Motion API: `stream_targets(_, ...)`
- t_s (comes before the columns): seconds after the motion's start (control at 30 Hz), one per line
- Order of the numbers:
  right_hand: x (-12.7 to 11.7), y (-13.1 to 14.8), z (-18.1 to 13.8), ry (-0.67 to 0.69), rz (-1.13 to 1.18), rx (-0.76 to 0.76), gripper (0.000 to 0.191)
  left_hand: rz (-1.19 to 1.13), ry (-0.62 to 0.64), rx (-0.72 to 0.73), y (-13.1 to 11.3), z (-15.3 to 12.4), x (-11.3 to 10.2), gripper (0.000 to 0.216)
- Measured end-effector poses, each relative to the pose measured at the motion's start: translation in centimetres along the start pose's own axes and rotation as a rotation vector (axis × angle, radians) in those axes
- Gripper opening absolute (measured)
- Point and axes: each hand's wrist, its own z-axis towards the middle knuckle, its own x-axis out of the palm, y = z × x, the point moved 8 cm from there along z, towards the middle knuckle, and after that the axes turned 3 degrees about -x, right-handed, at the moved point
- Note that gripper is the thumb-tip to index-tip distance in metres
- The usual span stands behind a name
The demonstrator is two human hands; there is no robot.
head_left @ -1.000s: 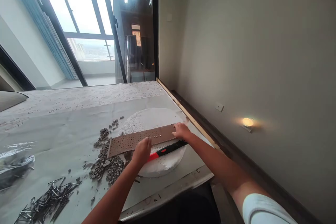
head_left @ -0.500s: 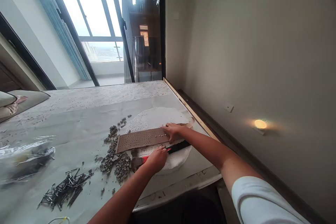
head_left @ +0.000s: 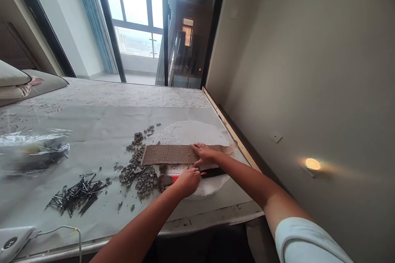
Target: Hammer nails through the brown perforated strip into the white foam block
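A brown perforated strip (head_left: 169,155) lies flat across a round white foam disc (head_left: 191,131), its right end curled up. My right hand (head_left: 203,154) rests on the strip with fingers spread and thumb at its near edge. Just below, my left hand (head_left: 189,181) is closed over the hammer's handle, fingertips near the strip's edge; whether it grips the handle or something small is hidden. The hammer (head_left: 212,172) has a dark head and a red and black handle, and lies on the disc's near part. A tiny white bit sits on the strip beside my right fingers.
Grey rubble (head_left: 135,168) is heaped left of the disc, with a pile of nails (head_left: 78,193) farther left. A clear plastic bag (head_left: 37,152) and a white device with a cable (head_left: 17,240) lie at the left. A wooden edge strip (head_left: 226,121) borders the wall.
My view has turned, so everything sits differently in the picture. Several white bits on the strip by my right hand are reduced to about one visible. Both hands stay in nearly the same place.
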Motion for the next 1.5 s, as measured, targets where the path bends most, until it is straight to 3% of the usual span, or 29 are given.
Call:
stream_targets(0.1, 0.7, -0.1, 0.1, 0.019, -0.020, 0.029, 0.111, 0.198, 0.147, 0.041, -0.2, -0.2, 1.1, 0.021)
stream_targets(0.17, 1.0, -0.2, 0.2, 0.013, -0.036, 0.050, 0.109, 0.268, 0.173, 0.059, -0.3, -0.3, 1.2, 0.020)
stream_targets(0.47, -0.8, 1.1, 0.1, -0.181, -0.092, -0.053, 0.108, 0.220, 0.149, 0.064, 0.0, -0.1, 1.1, 0.023)
stream_targets(0.8, -3.5, 1.5, 0.3, -0.287, -0.108, -0.102, 0.105, 0.225, 0.120, 0.107, -0.2, -0.3, 1.3, 0.019)
stream_targets(1.23, -3.7, 1.3, 0.2, -0.105, 0.032, 0.017, 0.099, 0.114, 0.103, 0.059, 0.1, -0.4, 1.0, 0.026)
stream_targets(1.37, -3.7, 1.6, -0.1, -0.079, 0.006, 0.025, 0.099, -0.129, 0.043, -0.079, 1.2, -0.6, -0.3, 0.025)
stream_targets(1.5, -3.7, 1.8, -0.3, -0.079, -0.019, 0.013, 0.098, -0.724, -0.284, -0.577, 6.2, -1.7, -1.7, 0.026)
